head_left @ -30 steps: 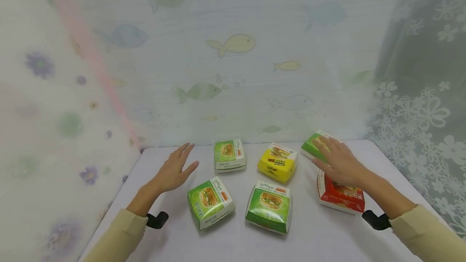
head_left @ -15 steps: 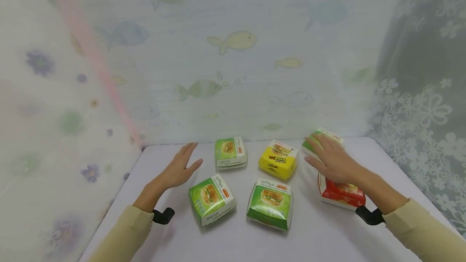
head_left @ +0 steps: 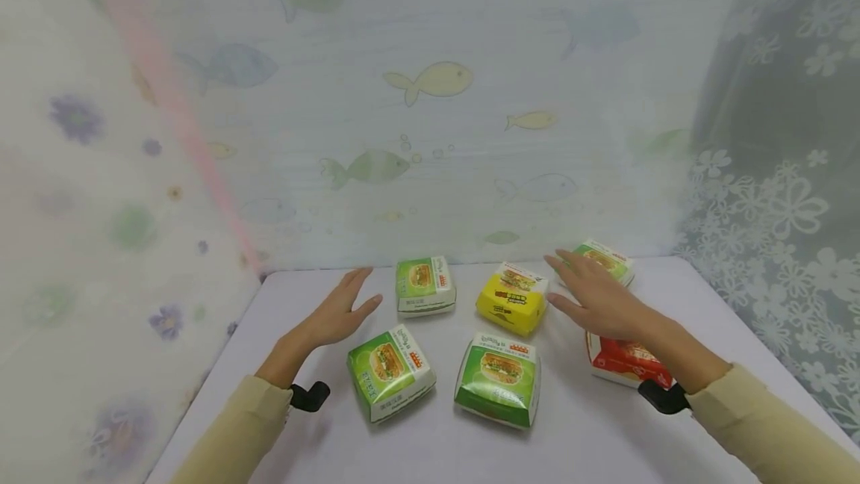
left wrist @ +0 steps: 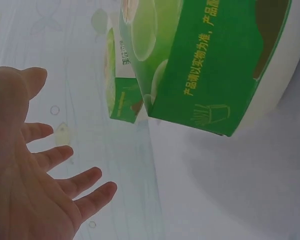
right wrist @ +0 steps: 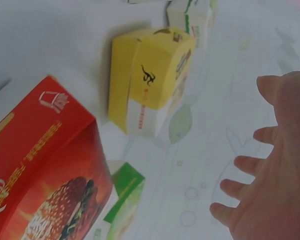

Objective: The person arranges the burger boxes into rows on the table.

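My left hand (head_left: 336,316) hovers over the table's left side with its fingers straight and the thumb spread. It holds nothing, and the nearest thing is a green burger box (head_left: 391,373). The left wrist view shows that hand's palm beside the side wall of a green box (left wrist: 205,70). My right hand (head_left: 601,301) is held in the air, fingers extended, empty. It partly covers a red burger box (head_left: 625,361) and a green burger box (head_left: 605,260) at the back right. Just left of its fingertips sits a yellow burger box (head_left: 513,301).
Another green box (head_left: 499,379) lies at front centre, and one more green box (head_left: 425,286) at back centre. All the boxes rest on a white table (head_left: 416,454). A fish-print curtain (head_left: 430,133) hangs behind, with patterned sheets at both sides.
Both hands have drifted inward: the left slightly right, the right to the left, uncovering more of the back right green box. The boxes stay in place.
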Demonstrator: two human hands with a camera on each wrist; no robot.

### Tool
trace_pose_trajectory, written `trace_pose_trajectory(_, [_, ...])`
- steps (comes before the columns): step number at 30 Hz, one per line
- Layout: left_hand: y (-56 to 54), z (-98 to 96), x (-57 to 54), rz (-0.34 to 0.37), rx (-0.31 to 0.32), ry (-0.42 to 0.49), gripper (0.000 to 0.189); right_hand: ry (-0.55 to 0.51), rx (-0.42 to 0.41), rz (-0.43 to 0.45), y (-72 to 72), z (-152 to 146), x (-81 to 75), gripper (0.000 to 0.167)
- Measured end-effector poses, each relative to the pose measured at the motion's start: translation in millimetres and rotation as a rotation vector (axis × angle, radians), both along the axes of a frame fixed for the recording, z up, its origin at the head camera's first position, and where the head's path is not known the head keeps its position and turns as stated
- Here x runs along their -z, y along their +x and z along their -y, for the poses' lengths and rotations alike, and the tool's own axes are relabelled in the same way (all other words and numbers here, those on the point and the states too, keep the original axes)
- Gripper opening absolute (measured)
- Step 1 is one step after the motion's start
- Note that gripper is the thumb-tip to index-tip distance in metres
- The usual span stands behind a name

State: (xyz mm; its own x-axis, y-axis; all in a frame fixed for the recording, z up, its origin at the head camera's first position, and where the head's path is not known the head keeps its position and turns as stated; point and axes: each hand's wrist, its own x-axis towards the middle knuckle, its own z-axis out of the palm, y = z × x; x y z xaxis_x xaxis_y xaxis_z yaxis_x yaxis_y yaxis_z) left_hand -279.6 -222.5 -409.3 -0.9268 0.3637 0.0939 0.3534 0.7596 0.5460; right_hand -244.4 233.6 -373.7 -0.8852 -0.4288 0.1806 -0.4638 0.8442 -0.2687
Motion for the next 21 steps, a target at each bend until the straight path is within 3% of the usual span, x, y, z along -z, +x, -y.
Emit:
trace_pose_trajectory(11, [-6.0,-6.7,-4.1,0.01,0.017,0.004,0.071,-0.041,-0.029,0.04,-11.3,13.8,-0.4,0.072])
trace_pose_trajectory(21, [-10.6,-6.1,-3.0,0.075,0.018,0.012,0.074,-0.072,-0.063,0.088,-26.1,28.8,2.9,0.073])
